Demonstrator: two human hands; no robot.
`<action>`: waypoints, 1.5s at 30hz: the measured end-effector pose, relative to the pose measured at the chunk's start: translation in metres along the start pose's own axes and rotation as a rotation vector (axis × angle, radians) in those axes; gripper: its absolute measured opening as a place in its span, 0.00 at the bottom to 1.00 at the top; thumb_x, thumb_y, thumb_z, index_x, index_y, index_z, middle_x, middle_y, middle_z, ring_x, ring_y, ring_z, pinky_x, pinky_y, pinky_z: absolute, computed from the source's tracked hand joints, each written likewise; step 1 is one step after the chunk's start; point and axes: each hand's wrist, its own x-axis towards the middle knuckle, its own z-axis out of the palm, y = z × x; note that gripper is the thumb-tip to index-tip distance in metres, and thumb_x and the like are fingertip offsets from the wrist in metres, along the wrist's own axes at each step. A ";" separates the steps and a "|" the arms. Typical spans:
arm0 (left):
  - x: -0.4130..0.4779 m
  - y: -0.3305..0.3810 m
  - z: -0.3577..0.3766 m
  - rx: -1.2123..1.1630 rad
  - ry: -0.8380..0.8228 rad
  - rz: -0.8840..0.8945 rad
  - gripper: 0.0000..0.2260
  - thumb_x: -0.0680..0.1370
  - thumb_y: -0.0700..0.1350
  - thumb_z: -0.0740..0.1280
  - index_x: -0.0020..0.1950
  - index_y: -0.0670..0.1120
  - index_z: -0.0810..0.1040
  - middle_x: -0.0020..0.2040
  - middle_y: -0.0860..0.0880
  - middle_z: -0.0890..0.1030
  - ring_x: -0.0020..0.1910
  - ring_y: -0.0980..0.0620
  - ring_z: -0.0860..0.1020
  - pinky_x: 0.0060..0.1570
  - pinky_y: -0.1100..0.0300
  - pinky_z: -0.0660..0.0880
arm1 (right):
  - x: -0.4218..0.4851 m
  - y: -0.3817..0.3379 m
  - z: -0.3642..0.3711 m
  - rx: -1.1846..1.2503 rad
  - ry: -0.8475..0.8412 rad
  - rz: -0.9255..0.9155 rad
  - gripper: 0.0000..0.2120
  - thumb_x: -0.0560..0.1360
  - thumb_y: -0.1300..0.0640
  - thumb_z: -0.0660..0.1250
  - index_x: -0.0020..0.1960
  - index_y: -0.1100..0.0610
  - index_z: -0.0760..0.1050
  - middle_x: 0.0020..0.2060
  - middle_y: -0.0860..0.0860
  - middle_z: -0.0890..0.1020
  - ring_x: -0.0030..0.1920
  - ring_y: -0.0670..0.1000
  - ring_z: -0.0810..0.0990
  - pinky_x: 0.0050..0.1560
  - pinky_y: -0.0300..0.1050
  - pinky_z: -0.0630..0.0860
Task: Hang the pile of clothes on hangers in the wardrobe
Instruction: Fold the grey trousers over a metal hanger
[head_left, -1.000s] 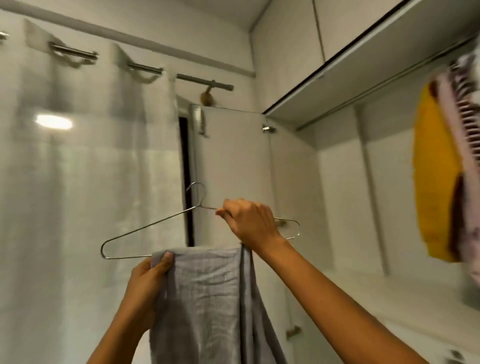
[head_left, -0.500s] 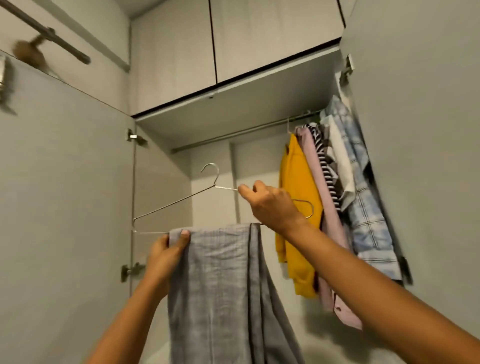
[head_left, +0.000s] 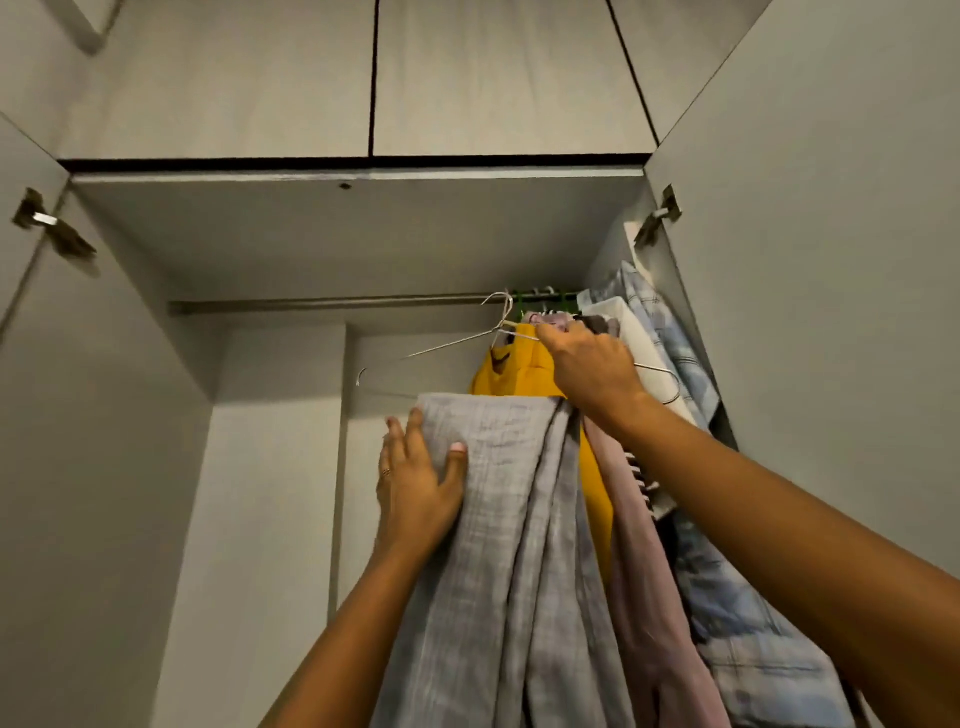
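Observation:
A grey garment (head_left: 509, 545) hangs folded over the bottom bar of a thin metal hanger (head_left: 441, 345). My right hand (head_left: 592, 371) grips the hanger just right of its neck, and the hook (head_left: 500, 300) is at the wardrobe rail (head_left: 322, 304), touching or just below it. My left hand (head_left: 418, 488) holds the grey garment's left edge, thumb on the front. Right behind hang a yellow garment (head_left: 514, 371), a pink one (head_left: 639, 561) and a blue checked shirt (head_left: 670, 338).
The wardrobe's two doors stand open, the left one (head_left: 67, 467) and the right one (head_left: 831, 312). The rail's left part holds nothing. Closed upper cabinets (head_left: 363, 78) sit above the compartment.
The view swung from the curtain and door to face the wardrobe. Both hands carried the hanger with the grey garment up and right, until its hook reached the rail beside the yellow garment.

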 end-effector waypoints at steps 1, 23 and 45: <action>0.012 -0.008 0.011 0.037 -0.005 0.040 0.34 0.74 0.64 0.48 0.78 0.52 0.48 0.78 0.47 0.45 0.77 0.46 0.46 0.73 0.47 0.47 | 0.005 0.001 0.012 -0.017 0.002 0.025 0.19 0.78 0.67 0.52 0.67 0.57 0.68 0.58 0.61 0.76 0.55 0.64 0.77 0.44 0.52 0.74; 0.257 -0.147 0.194 -0.173 -0.356 0.316 0.49 0.63 0.78 0.53 0.77 0.56 0.44 0.79 0.50 0.47 0.77 0.48 0.49 0.74 0.42 0.52 | 0.186 0.021 0.258 -0.468 0.045 0.098 0.10 0.77 0.65 0.58 0.57 0.60 0.73 0.52 0.60 0.78 0.52 0.65 0.79 0.44 0.56 0.75; 0.311 -0.113 0.312 -0.457 -0.367 0.338 0.46 0.69 0.74 0.58 0.77 0.55 0.43 0.78 0.46 0.50 0.76 0.43 0.54 0.72 0.41 0.57 | 0.237 0.062 0.315 -0.655 -0.035 0.034 0.13 0.79 0.64 0.55 0.61 0.60 0.73 0.54 0.59 0.77 0.53 0.62 0.78 0.42 0.49 0.67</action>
